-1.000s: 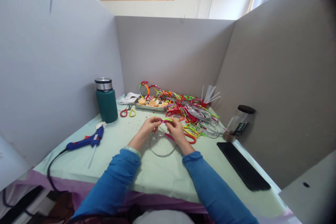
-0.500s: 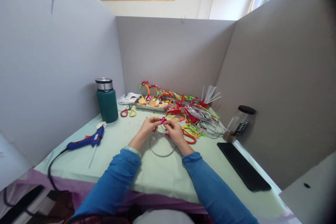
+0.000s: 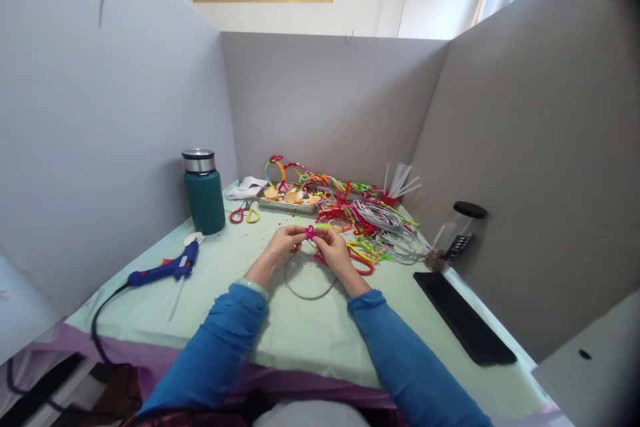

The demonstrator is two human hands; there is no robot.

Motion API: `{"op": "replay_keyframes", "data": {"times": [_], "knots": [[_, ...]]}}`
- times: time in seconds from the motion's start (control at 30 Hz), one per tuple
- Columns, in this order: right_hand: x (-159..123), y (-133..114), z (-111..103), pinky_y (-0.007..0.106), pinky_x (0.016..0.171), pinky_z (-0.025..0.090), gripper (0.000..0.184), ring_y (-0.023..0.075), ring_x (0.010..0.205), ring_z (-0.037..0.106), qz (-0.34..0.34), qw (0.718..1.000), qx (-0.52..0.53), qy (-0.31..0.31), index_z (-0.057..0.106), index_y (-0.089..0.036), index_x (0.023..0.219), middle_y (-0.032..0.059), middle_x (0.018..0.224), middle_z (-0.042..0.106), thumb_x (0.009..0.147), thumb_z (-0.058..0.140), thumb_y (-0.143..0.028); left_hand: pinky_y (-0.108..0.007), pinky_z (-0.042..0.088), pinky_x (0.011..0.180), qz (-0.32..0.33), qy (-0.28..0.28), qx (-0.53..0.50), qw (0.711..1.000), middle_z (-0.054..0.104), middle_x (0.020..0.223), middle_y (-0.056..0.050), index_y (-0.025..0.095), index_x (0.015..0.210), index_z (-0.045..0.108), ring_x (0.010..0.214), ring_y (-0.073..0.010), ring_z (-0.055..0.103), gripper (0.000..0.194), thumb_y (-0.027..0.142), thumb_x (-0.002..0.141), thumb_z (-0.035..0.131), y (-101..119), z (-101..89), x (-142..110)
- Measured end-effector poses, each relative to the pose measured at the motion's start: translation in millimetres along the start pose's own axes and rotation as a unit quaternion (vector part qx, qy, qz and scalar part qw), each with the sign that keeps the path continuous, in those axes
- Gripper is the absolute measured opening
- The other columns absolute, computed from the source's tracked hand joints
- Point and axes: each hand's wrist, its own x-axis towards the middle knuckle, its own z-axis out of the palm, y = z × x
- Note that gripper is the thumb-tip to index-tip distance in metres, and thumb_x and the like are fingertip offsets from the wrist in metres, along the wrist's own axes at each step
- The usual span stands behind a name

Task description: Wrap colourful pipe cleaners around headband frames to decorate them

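Between my two hands, above the middle of the table, is a small magenta pipe cleaner bent into loops. My left hand pinches its left side with thumb and fingertips. From the right, my right hand grips it the same way, fingers closed. Just below my hands a thin grey headband hoop lies or hangs, its upper part hidden. Beside my right wrist lie red-handled scissors, partly covered by the hand, with yellow and green pipe cleaners around them.
A heap of coloured pipe cleaners and grey hoops lies at the back right. Behind my hands sits a metal tray of small pieces. At left are a green bottle and blue glue gun; at right, a jar and black slab.
The magenta pipe cleaner, earlier a mostly straight strand by a yellow-green one, has become a small looped shape between my fingertips. Both hands stay in nearly the same place.
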Motion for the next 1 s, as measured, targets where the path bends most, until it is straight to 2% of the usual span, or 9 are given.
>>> {"op": "replay_keyframes", "data": {"times": [0.17,0.4,0.6,1.0], "knots": [[0,3,0,0.026,0.049,0.04,0.022,0.0117,0.052,0.049,0.005,1.0,0.0,-0.019,0.06,-0.02,0.09,0.0009,0.073,0.061,0.072,0.063,-0.032,-0.021,0.028,0.04,0.026,0.024,0.023,0.999,0.05,0.049,0.004,0.013,0.069,0.062,0.04,-0.0058,0.039,0.025,0.033,0.058,0.072,3,2.4,-3],[-1,-2,1,0.025,0.047,0.039,0.023,0.0114,0.051,0.049,0.013,1.0,-0.006,-0.01,0.062,-0.02,0.089,0.0013,0.074,0.063,0.071,0.064,-0.034,-0.02,0.029,0.04,0.045,0.029,0.033,0.998,0.052,0.053,0.004,0.014,0.073,0.06,0.041,-0.0063,0.042,0.024,0.032,0.06,0.069,3,3.7,-2],[0,-2,0,0.024,0.047,0.038,0.023,0.0113,0.052,0.049,0.006,1.0,0.003,0.003,0.061,-0.019,0.086,0.0006,0.071,0.062,0.069,0.065,-0.034,-0.02,0.031,0.041,0.025,0.028,0.044,0.998,0.052,0.053,0.003,0.013,0.073,0.059,0.042,-0.006,0.042,0.025,0.033,0.06,0.068,-1,1.7,1],[-1,-15,1,0.023,0.046,0.036,0.025,0.0085,0.046,0.044,0.039,0.997,0.067,0.03,0.058,-0.018,0.081,-0.005,0.06,0.055,0.061,0.068,-0.029,-0.021,0.029,0.041,-0.011,0.029,0.036,0.999,0.053,0.057,0.002,0.013,0.07,0.06,0.042,-0.0055,0.041,0.026,0.034,0.06,0.069,-4,-2.6,4]]}}
